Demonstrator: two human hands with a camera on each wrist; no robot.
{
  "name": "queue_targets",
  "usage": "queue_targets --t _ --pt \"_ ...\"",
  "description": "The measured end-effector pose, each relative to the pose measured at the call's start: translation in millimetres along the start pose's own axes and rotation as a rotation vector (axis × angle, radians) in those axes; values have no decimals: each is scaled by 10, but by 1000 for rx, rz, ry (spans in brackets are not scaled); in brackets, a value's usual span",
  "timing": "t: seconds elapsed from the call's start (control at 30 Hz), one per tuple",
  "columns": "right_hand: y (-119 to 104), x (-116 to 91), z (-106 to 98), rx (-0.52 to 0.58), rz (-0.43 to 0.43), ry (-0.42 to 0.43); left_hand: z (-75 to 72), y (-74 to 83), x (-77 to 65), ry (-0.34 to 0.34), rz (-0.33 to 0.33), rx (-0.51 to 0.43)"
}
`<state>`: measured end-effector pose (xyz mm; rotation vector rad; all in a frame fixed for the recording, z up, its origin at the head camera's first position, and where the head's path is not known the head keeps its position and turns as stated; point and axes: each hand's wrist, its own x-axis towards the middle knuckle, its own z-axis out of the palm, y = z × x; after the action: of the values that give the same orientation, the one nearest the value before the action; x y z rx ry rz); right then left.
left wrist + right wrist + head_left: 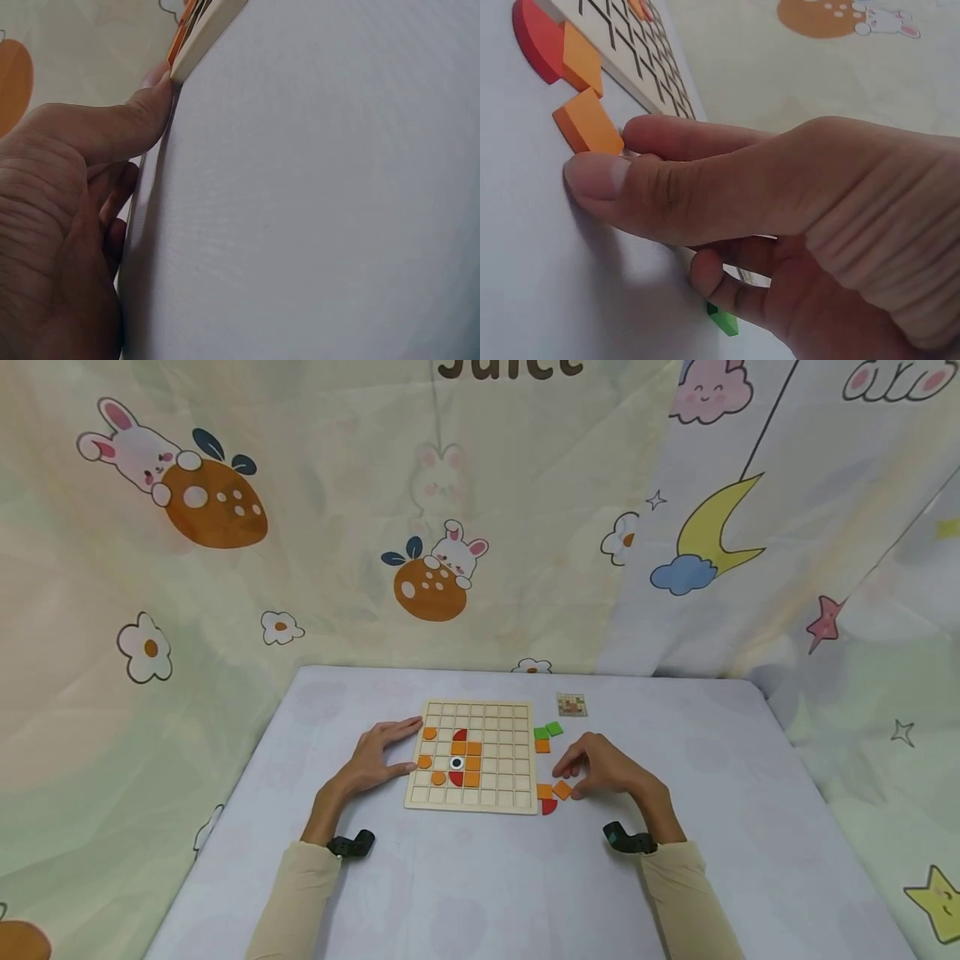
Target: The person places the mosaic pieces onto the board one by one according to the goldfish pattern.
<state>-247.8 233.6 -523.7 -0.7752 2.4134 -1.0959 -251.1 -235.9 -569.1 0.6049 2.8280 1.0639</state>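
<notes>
A wooden grid board (506,760) lies on the table. It carries orange round pieces (430,733), orange squares (473,749), red quarter-circles (456,779) and a white piece with a black dot (457,763). At the board's left edge rests my left hand (369,758), fingers extended; in the left wrist view its thumb (146,112) touches the board's side. My right hand (606,766) is over the table right of the board. Its thumb and index fingertips are beside a loose orange square (587,122), which lies flat; whether they touch it is hard to tell.
Near the board's right edge lie another orange square (544,792), a red quarter-circle (550,807), green pieces (553,728) and one more orange square (542,747). A small pattern card (572,705) is at the back right. Behind the white table (480,893) hangs a printed cloth (330,568).
</notes>
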Motion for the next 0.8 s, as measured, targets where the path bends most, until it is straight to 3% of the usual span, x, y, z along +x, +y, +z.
queue_targets --t 0.37,0.8 --pt "52 -46 30 -37 -50 19 16 -5 2 0 -7 -13" --pt "13 -42 44 -46 -12 90 19 -11 4 7 -6 -3"
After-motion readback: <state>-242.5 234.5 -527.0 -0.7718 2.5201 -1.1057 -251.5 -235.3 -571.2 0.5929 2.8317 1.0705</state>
